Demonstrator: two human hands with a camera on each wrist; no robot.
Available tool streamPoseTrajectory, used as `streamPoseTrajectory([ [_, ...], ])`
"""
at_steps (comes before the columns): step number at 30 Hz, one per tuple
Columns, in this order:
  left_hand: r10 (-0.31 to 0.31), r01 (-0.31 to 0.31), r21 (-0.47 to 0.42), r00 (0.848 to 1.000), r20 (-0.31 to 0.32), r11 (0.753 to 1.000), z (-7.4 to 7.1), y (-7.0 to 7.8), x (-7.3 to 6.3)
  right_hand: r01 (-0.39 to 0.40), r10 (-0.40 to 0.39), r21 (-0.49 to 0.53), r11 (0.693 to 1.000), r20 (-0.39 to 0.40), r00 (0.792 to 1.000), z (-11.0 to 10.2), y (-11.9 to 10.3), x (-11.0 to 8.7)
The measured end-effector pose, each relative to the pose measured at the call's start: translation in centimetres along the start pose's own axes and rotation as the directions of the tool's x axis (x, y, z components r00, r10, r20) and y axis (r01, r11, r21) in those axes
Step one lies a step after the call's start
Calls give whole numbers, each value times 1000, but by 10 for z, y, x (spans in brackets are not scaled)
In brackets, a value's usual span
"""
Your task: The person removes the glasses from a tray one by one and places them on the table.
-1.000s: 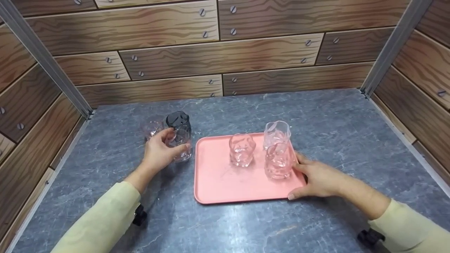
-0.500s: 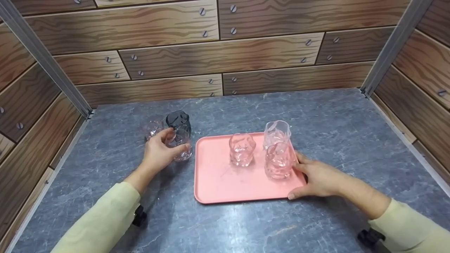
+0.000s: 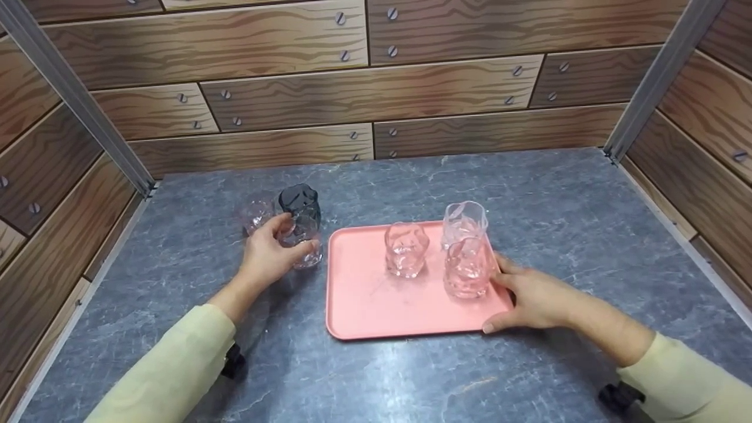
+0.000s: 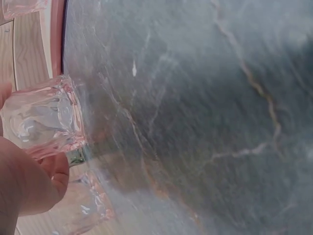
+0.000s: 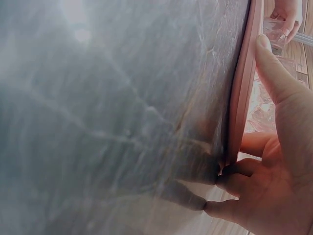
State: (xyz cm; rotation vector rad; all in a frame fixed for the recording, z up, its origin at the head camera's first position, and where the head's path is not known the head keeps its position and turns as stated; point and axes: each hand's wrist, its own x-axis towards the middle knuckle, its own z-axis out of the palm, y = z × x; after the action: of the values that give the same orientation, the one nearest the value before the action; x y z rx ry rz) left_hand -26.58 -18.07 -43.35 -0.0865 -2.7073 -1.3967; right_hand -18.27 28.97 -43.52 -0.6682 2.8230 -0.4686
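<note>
My left hand (image 3: 267,252) grips a clear, wavy-sided drinking glass (image 3: 309,255) on the left of the table, thumb and fingers around its sides. In the left wrist view the base of this glass is right at the tabletop. Just behind it is a dark grey glass (image 3: 298,198), and another clear glass (image 3: 257,212) stands to its left, partly hidden by the hand. My right hand (image 3: 531,299) holds the right edge of a pink tray (image 3: 382,311), thumb at the near corner. On the tray stand three clear glasses, one centred (image 3: 406,251) and two at the right.
The grey marbled tabletop (image 3: 376,382) carries everything. Wood-patterned panels (image 3: 282,70) enclose it at the back and sides, with metal posts (image 3: 664,76) at the rear corners. A narrow strip of table separates the held glass from the tray.
</note>
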Motion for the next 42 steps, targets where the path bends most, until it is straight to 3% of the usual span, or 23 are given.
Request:
streamPoseTrajectory([
  [6,18,-19,53,1000,17,998,0,2,-3,1,-1,-3,1000,-1,1000,1,1,0],
  [12,86,-85,153,996,-1,985,-5,6,-8,0,0,-1,1000,3,1000,1,1,0],
  [17,146,-138,214,989,-21,967,-10,29,-14,-7,7,-2,1000,7,1000,0,1,-1],
  [22,216,-213,231,976,12,949,-9,60,-20,-12,12,-4,1000,12,1000,-1,1,-1],
  [29,350,-364,130,930,117,922,14,89,-19,-10,10,-2,1000,9,1000,-1,1,-1],
  [35,350,-368,63,916,195,928,48,104,-17,0,0,1,1000,4,1000,0,1,-1],
  [40,372,-387,13,896,244,922,74,106,-10,-1,1,-5,1000,3,1000,0,0,0],
  [42,360,-368,-19,894,268,930,82,106,-7,0,0,-7,1000,3,1000,-1,-1,0],
])
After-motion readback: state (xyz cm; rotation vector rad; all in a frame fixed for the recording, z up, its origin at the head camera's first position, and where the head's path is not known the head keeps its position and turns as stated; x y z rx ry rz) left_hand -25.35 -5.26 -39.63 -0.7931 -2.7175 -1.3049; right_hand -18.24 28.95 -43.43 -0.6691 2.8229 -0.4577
